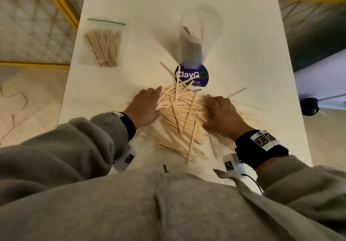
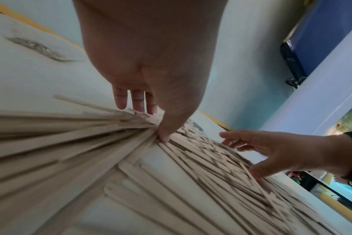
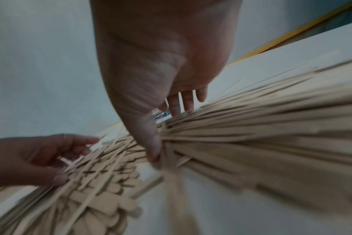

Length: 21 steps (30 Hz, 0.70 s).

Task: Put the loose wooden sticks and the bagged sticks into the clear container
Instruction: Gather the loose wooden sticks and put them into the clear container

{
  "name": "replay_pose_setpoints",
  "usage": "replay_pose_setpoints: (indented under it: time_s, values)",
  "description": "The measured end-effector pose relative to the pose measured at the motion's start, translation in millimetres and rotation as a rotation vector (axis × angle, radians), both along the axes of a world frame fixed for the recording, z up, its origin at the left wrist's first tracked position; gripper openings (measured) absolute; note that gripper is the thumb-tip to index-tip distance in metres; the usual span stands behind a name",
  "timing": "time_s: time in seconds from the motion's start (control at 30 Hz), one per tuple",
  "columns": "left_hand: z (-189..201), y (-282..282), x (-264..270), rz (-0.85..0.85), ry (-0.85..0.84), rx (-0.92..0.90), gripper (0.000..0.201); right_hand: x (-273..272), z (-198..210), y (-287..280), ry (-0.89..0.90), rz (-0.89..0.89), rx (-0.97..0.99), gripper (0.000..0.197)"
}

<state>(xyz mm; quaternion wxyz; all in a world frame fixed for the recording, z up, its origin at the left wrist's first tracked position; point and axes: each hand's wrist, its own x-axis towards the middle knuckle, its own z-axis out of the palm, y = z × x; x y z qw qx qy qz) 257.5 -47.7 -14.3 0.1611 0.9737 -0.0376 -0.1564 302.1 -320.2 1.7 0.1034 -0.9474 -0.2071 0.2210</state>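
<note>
A heap of loose wooden sticks (image 1: 179, 117) lies on the white table (image 1: 243, 53) in front of me. My left hand (image 1: 155, 100) presses against the heap's left side with straight fingers, its thumb (image 2: 164, 136) on the sticks. My right hand (image 1: 209, 111) rests spread on the heap's right side, holding nothing. The clear container (image 1: 200, 35) stands upright beyond the heap with a few sticks inside. The bagged sticks (image 1: 104, 46) lie flat at the far left of the table.
A round purple sticker (image 1: 198, 78) lies on the table between the container and the heap, partly under sticks. Single sticks (image 1: 236, 92) are scattered right of the heap. A yellow rail (image 1: 61, 3) borders the table. A dark object (image 1: 309, 108) sits off the right edge.
</note>
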Motion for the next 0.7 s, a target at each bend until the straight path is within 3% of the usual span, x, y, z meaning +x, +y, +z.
replay_pose_setpoints:
  time_s: [0.1, 0.33, 0.47, 0.6, 0.7]
  values:
    - [1, -2, 7, 0.078, -0.012, -0.015, 0.071, 12, -4, 3, -0.057, -0.055, 0.001, 0.071]
    - [3, -8, 15, 0.190, 0.032, -0.048, 0.039, 26, -7, 19, -0.005, -0.102, -0.058, 0.033]
    - [7, -1, 12, 0.225, 0.034, -0.084, 0.029, 30, 1, 18, 0.054, -0.134, 0.050, 0.025]
    - [24, 3, 10, 0.359, 0.083, -0.337, 0.030, 37, 18, 16, 0.138, -0.138, 0.186, 0.023]
    - [39, -4, 10, 0.438, 0.027, -0.487, 0.020, 42, 30, 22, 0.118, -0.165, 0.298, 0.022]
